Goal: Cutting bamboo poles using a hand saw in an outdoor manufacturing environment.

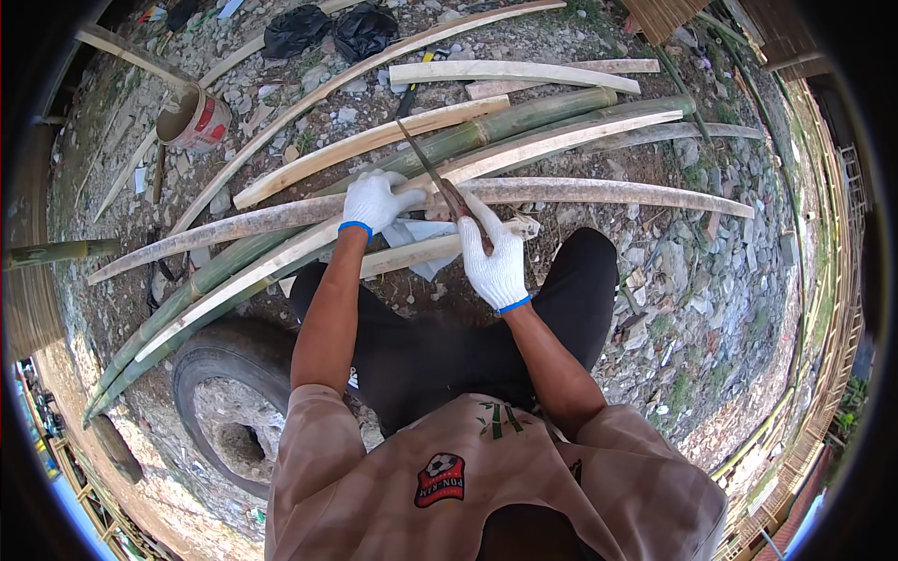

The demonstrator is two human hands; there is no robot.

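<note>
My left hand (pixel 374 201), in a white knitted glove with a blue cuff, presses down and closes on a weathered wooden strip (pixel 243 222) where it crosses the bamboo poles (pixel 552 107). My right hand (pixel 494 257), gloved alike, is closed on the brown handle of a long-bladed cutting tool (pixel 438 173). The blade is narrow, seen nearly edge-on, and points away to the upper left across the wood; whether it is a saw or a machete I cannot make out. A pale sawn strip (pixel 243 285) lies along the bamboo beneath my left hand.
Several loose wooden strips (pixel 514 72) lie beyond the bamboo on stony ground. An old tyre (pixel 192 374) lies by my left knee. A red and white bucket (pixel 201 122) and black plastic bags (pixel 365 33) are farther off. A black and yellow tool (pixel 412 89) lies among the wood.
</note>
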